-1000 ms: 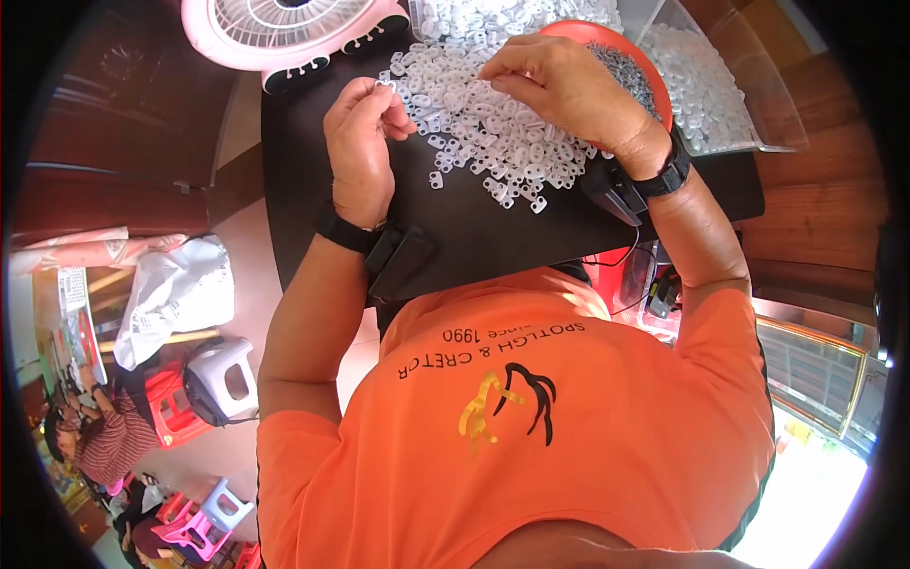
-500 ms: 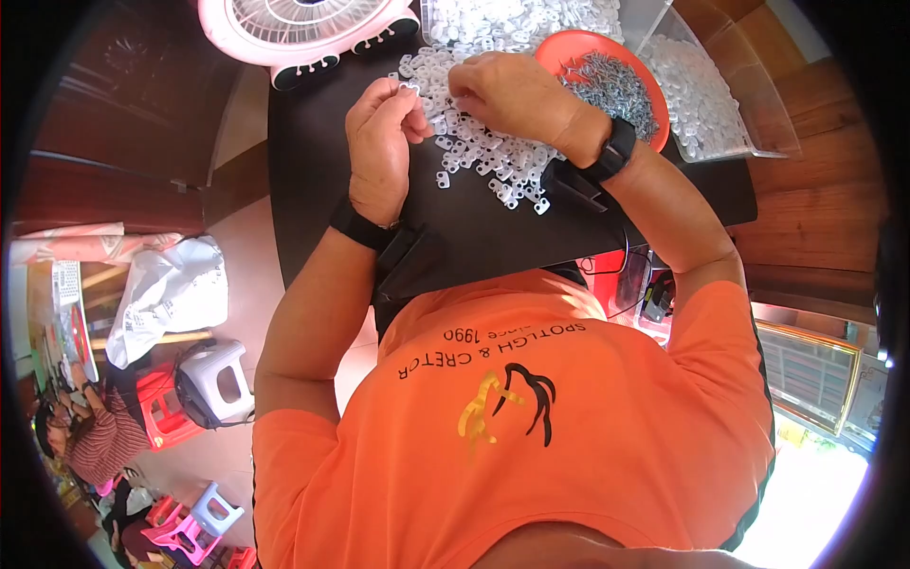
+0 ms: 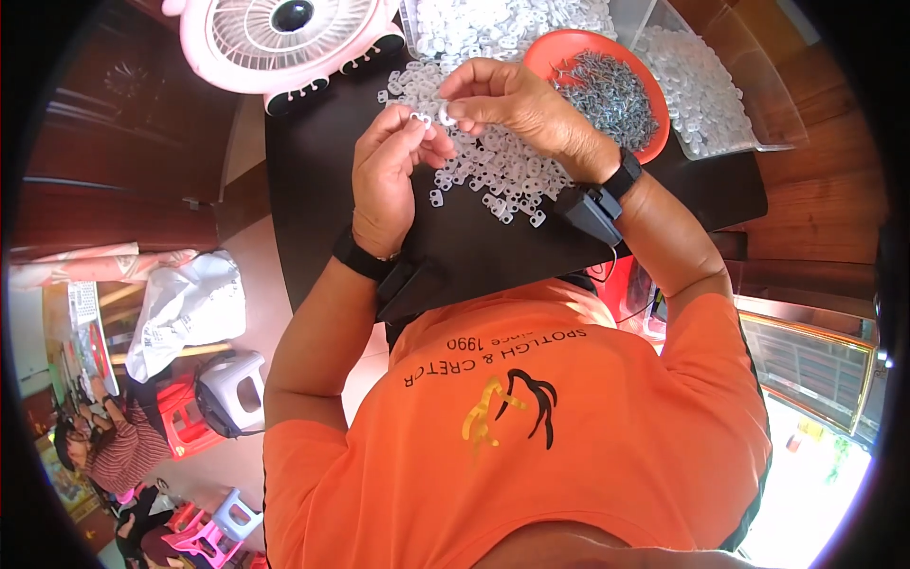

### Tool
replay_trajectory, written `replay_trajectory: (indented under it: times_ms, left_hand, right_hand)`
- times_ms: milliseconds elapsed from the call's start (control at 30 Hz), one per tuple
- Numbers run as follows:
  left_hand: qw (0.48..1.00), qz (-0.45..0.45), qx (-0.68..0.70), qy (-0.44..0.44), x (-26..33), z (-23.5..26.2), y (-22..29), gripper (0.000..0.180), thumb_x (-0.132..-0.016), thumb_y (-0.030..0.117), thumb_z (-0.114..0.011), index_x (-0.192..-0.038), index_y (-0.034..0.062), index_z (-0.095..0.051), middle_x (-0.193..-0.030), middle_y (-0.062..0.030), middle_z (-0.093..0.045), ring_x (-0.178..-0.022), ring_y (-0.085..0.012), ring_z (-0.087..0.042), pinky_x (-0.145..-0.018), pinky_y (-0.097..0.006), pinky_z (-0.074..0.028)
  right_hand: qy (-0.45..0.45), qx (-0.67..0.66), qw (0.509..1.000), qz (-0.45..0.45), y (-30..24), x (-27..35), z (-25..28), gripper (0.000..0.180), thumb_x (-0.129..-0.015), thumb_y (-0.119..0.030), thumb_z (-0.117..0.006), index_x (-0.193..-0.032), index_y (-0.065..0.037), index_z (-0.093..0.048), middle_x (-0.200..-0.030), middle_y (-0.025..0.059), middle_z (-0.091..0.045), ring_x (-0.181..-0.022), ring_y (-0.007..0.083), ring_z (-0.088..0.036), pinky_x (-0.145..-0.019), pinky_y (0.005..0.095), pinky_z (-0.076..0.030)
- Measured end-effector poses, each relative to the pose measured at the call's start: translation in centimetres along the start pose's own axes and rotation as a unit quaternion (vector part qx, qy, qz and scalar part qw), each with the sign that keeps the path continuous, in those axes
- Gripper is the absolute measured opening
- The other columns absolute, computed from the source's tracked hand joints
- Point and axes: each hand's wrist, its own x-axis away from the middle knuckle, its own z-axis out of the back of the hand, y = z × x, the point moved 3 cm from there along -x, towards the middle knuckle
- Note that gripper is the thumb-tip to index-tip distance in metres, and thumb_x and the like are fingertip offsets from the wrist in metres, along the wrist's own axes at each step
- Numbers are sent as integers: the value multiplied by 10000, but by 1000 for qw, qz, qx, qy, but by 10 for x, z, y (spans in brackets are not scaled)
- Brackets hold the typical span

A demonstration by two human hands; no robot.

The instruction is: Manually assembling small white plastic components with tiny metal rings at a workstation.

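Dark table: bearing the work surface directly ahead of the orange shirt.
Left hand: pinching a white piece between thumb and forefinger, likely by its edge to expose its face; remaining fingers curling loosely.
Right hand: pinching a second white piece at thumb and fingertip, just beside the first; contact between pieces cannot be told.
Loose white pile: spreading below and beyond the hands, apparently for easy picking.
Orange-red dish: holding grey metal parts, its rim presumably separating them from the white.
Clear bin: standing right of the dish, containing more white pieces.
Pink fan: standing far left, seemingly leaving the middle free.
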Motion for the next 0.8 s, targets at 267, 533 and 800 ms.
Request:
replay_trajectory:
  times_ms: [267, 533, 800]
  left_hand:
    - [1000, -25, 2, 6, -1, 4, 2, 190, -929, 176, -452, -866, 11, -521, -783, -108, -614, -716, -187, -603, -675, -286, -456]
    - [1000, -11, -17, 11, -3, 6, 0, 188, -927, 170, -446, -864, 8, -519, -781, -115, -614, -707, -203, -606, -676, -295, -456]
    - [1000, 14, -7, -6, -2, 2, -4, 174, -917, 156, -455, -883, 0, -526, -781, -112, -615, -704, -199, -606, -669, -292, -448]
  right_hand:
    - [-2, -19, 1000, 22, -2, 10, -7, 217, -883, -12, -584, -1093, -2, -636, -923, 40, -660, -812, 80, -611, -760, 216, -498]
    - [-1, 13, 999, 47, 1, 11, -9, 186, -884, -12, -604, -1066, 3, -636, -953, 30, -654, -887, 75, -600, -799, 218, -491]
    - [-9, 26, 999, 45, 2, 10, -7, 208, -885, -104, -638, -1067, -7, -612, -885, 3, -621, -811, 60, -570, -748, 221, -482]
